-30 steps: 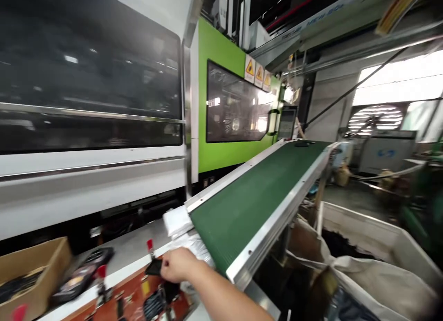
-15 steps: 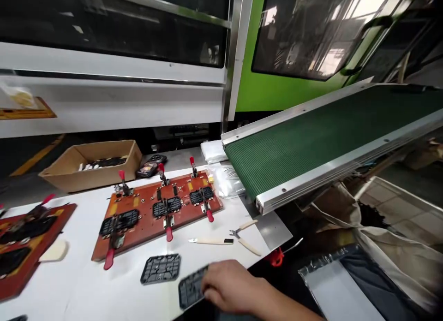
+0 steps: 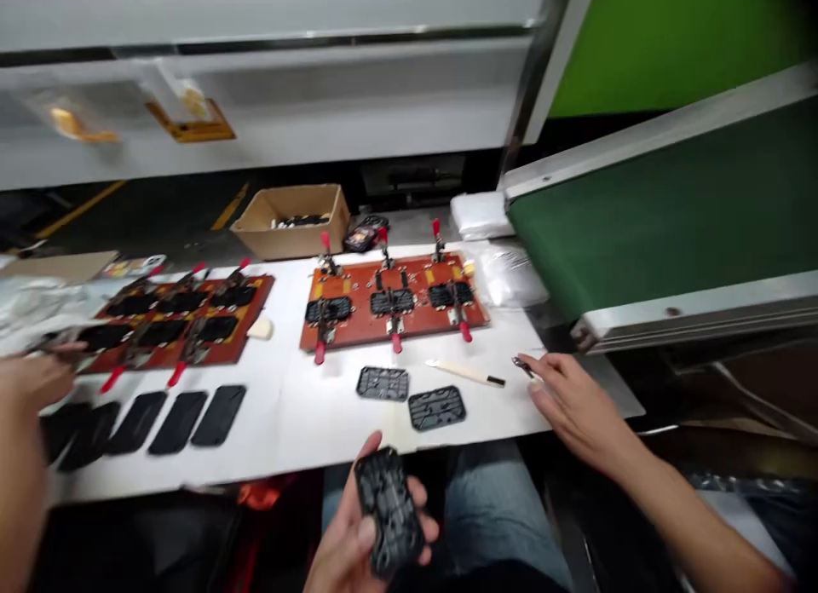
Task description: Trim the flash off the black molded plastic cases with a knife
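Note:
In my left hand (image 3: 345,533) is a black ribbed plastic plate (image 3: 391,515), gripped between thumb and fingers above my lap. My right hand (image 3: 578,418) is closed on a pair of side cutters (image 3: 522,366) at the right of the white table; their handles are hidden under the fingers. Two similar plates lie between the hands, a left plate (image 3: 382,383) and a right plate (image 3: 438,407). Just behind these lies a light-handled knife (image 3: 466,373). A red-brown clamping board (image 3: 358,331) with red-handled clamps holds several black parts further back.
At the left, another person's hand (image 3: 38,376) reaches to a second clamping board (image 3: 221,354), with a row of black plates (image 3: 218,414) in front. A cardboard box (image 3: 287,239) and plastic bags (image 3: 511,273) stand behind. A green conveyor (image 3: 690,210) slopes in at the right.
My view has swung left and down. My right hand has left the plate at the table edge and now holds the side cutters. My left hand has come into view holding a plate.

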`<action>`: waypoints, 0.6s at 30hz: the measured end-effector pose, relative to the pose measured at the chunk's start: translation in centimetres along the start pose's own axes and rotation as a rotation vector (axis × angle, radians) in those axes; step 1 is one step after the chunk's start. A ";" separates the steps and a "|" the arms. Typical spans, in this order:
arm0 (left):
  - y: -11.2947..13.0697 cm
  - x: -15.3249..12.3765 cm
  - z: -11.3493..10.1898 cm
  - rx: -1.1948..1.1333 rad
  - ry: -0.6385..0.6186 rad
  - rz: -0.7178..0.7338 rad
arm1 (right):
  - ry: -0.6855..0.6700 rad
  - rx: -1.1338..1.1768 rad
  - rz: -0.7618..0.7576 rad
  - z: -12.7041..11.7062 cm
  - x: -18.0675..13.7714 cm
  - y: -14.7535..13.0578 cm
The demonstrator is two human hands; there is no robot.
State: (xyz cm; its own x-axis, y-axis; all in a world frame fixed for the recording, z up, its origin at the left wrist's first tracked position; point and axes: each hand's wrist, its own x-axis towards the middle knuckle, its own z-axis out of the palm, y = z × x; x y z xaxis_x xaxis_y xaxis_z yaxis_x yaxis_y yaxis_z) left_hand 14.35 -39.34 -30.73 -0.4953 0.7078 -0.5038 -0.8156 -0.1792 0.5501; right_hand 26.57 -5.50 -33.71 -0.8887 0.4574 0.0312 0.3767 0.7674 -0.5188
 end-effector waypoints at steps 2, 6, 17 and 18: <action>0.7 0.1 0.2 -0.043 -0.059 0.053 | -0.154 0.133 -0.118 -1.1 -1.2 -4.0; 1.4 -0.2 0.4 -0.091 -0.108 0.098 | -0.280 0.167 -0.505 -2.7 -1.7 -12.0; 1.4 -2.4 -0.1 -0.031 0.024 0.112 | -0.237 0.060 -0.834 -1.7 0.3 -19.4; 1.5 -2.5 -0.1 -0.026 0.025 0.104 | -0.233 0.063 -0.838 -1.7 0.2 -19.7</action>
State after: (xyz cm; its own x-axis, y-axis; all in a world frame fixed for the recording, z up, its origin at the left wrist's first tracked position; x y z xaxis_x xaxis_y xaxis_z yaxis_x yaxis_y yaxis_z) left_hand 14.35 -41.50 -28.73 -0.5845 0.6672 -0.4617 -0.7669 -0.2685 0.5829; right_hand 19.42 -19.71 -22.03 -0.9002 -0.3554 0.2516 -0.4339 0.7806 -0.4499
